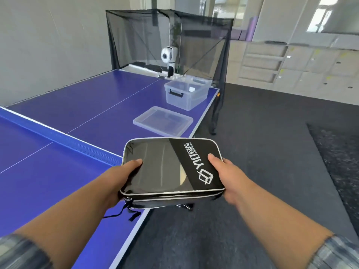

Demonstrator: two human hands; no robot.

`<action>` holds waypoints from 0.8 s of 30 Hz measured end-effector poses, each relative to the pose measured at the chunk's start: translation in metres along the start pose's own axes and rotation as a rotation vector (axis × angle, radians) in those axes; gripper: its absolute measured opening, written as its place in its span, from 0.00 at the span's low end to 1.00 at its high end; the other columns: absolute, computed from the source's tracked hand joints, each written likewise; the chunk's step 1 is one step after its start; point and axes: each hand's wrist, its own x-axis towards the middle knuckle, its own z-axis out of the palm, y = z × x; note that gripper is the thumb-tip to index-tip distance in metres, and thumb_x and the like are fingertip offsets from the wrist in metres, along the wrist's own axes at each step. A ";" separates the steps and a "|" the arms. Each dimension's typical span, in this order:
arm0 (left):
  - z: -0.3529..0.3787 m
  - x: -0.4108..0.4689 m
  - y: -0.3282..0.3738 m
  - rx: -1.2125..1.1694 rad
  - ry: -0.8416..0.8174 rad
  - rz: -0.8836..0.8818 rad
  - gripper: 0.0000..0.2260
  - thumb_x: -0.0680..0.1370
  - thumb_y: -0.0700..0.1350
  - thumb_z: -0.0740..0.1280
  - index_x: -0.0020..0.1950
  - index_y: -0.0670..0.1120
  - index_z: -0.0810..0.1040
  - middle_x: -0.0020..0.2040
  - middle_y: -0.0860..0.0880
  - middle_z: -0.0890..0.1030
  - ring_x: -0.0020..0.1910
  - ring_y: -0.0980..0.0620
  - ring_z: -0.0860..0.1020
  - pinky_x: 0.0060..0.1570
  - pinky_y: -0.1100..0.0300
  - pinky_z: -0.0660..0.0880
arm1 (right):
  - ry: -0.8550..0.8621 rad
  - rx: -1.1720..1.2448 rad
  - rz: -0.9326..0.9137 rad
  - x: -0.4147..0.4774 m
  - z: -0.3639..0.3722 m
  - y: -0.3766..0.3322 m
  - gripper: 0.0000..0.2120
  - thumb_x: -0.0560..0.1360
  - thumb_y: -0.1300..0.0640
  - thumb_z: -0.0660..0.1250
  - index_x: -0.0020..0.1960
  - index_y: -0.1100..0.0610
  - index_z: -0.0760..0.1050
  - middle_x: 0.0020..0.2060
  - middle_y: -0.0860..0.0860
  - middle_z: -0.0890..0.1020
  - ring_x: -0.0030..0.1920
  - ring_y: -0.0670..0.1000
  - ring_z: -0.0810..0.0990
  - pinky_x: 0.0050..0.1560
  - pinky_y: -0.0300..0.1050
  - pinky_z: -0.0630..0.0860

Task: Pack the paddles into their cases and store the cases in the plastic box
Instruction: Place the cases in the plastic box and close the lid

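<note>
Above the near right edge of the blue tabletop (87, 105), one black paddle case (165, 166) is held flat between two hands, its long axis seemingly running hand to hand, its white lettering running away from the person, its zip edge with dangling pulls nearest. The left hand (124, 177) and right hand (225, 175) each grip one end, thumb on top, fingers hidden beneath. Farther along sit one clear plastic box (186, 100), open, and one lid (163, 121) lying flat between box and case

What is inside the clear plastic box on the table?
The plastic box stands open, its lid lying apart, nearer. Through the cloudy walls only a white patch shows; the near wall hides the bottom, so contents are uncertain.
</note>
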 end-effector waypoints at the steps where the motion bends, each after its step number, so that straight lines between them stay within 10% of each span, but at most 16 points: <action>1: 0.025 0.001 0.004 -0.003 0.005 0.008 0.20 0.72 0.55 0.74 0.55 0.42 0.81 0.45 0.43 0.87 0.41 0.44 0.86 0.36 0.55 0.80 | 0.003 -0.002 -0.010 0.005 -0.021 -0.010 0.21 0.74 0.43 0.72 0.63 0.51 0.75 0.47 0.55 0.88 0.43 0.59 0.88 0.36 0.56 0.83; 12: 0.238 0.036 0.020 -0.060 -0.018 0.006 0.19 0.73 0.54 0.74 0.55 0.41 0.82 0.45 0.42 0.87 0.38 0.44 0.85 0.47 0.49 0.82 | -0.010 -0.013 -0.046 0.076 -0.212 -0.103 0.20 0.75 0.45 0.73 0.62 0.54 0.76 0.47 0.55 0.88 0.45 0.58 0.88 0.40 0.54 0.83; 24: 0.343 0.188 0.101 -0.072 -0.042 0.002 0.16 0.76 0.52 0.71 0.55 0.41 0.82 0.42 0.42 0.86 0.33 0.46 0.84 0.31 0.57 0.82 | -0.031 0.028 -0.044 0.244 -0.261 -0.182 0.18 0.77 0.46 0.71 0.60 0.57 0.79 0.48 0.56 0.88 0.45 0.58 0.88 0.37 0.52 0.83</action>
